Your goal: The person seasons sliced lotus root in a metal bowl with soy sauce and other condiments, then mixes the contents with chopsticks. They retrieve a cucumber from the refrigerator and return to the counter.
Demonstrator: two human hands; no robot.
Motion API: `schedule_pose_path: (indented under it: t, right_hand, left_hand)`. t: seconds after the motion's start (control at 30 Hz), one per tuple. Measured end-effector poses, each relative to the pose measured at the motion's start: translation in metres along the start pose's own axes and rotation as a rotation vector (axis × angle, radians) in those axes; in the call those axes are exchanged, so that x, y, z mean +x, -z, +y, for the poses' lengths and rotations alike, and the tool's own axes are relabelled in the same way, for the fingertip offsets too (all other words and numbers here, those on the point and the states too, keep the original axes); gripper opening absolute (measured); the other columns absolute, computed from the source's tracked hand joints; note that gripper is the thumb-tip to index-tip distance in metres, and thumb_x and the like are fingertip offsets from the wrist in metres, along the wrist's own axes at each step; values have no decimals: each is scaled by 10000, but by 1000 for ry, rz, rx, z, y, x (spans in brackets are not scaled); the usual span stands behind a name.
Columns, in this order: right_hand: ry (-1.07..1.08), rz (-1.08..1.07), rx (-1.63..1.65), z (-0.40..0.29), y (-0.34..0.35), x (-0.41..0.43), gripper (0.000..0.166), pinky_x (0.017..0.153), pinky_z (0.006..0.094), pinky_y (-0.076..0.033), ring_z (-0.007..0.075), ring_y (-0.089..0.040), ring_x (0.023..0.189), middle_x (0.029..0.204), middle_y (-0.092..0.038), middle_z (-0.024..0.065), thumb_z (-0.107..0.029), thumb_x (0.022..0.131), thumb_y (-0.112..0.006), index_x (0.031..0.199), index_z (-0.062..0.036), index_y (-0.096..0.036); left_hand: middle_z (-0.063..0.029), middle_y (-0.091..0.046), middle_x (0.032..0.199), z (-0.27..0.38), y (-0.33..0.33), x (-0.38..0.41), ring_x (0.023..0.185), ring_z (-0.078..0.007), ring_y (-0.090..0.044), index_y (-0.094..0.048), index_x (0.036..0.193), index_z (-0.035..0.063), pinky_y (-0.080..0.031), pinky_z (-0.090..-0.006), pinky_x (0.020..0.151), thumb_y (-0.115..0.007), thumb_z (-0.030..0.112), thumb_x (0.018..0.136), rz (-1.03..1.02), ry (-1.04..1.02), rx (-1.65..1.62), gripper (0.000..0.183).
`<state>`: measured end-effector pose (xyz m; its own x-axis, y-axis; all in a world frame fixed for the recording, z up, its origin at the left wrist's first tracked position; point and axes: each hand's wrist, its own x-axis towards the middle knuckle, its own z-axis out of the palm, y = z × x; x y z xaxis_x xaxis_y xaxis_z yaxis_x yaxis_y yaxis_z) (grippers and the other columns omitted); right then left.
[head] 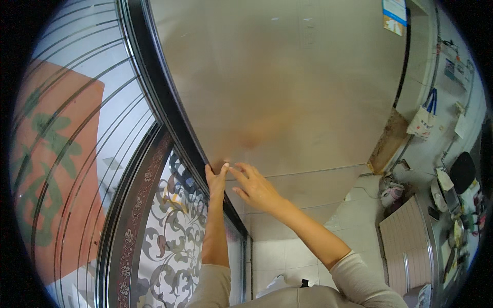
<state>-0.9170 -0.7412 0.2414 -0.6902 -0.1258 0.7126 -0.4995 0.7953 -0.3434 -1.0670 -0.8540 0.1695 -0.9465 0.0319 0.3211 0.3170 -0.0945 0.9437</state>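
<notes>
My left hand point(217, 181) is at the inner edge of a dark metal frame point(173, 88), its thumb and a finger spread in a V. Whether it grips the frame or only rests there cannot be told, as its other fingers are hidden. My right hand point(256, 188) holds nothing; its fingers are apart, close to the left thumb. Both hands are before a large glossy beige panel point(292, 100), which shows blurred reflections. I cannot tell whether the right fingertips touch it. A seam point(308, 171) crosses the panel just beyond the right hand.
On the left are glass with dark curved bars point(73, 92), an orange sheet with green writing point(57, 169) and a scroll-patterned pane point(173, 238). Pale tiles point(269, 256) cover the floor. At right stand a cabinet point(404, 238) with a cluttered counter and a hanging cloth bag point(421, 121).
</notes>
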Motion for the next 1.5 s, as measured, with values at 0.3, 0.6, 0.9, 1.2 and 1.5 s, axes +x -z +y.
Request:
schedule_pose_path:
  t: [0.3, 0.6, 0.9, 1.2, 1.5]
  right_hand:
    - [0, 43, -16, -31, 29, -28, 487, 875, 400, -443, 333, -493, 1049, 1254, -424, 194, -131, 802, -624, 1242, -9, -454]
    - [-31, 79, -2, -68, 87, -77, 526, 913, 411, -425, 341, -456, 1122, 1316, -371, 195, -139, 817, -619, 1289, -26, -416]
    - [132, 89, 30, -165, 126, -155, 637, 974, 468, -353, 396, -371, 1201, 1355, -315, 213, -206, 766, -676, 1320, -58, -399]
    - [146, 293, -137, -180, 205, -278, 733, 974, 497, -329, 404, -367, 1207, 1331, -331, 217, -399, 750, -693, 1326, -72, -379]
    - [-355, 660, -495, -177, 293, -413, 910, 1007, 480, -244, 372, -292, 1241, 1341, -279, 230, -621, 775, -554, 1343, 31, -270]
  left_hand:
    - [-178, -505, 1152, -26, 7, 7, 1067, -269, -496, -412, 1206, -70, -387, -345, 922, -726, 247, 734, 107, -69, 52, 650]
    - [-180, -458, 1128, 14, 16, -151, 1043, -296, -467, -372, 1198, -49, -370, -395, 915, -704, 157, 729, 301, -186, 195, 611]
    - [-157, -412, 1201, 73, 16, -309, 1093, -263, -448, -362, 1195, -57, -360, -388, 948, -563, 513, 830, 63, -424, -183, 706]
    - [-284, -466, 1190, 98, -4, -413, 1044, -403, -513, -557, 655, 49, -417, -450, 874, -479, 606, 787, -265, -912, 27, 578]
    - [-180, -552, 1208, 159, -95, -449, 998, -304, -605, -430, 594, 62, -529, -351, 735, -586, 417, 785, -907, -1263, -115, 433]
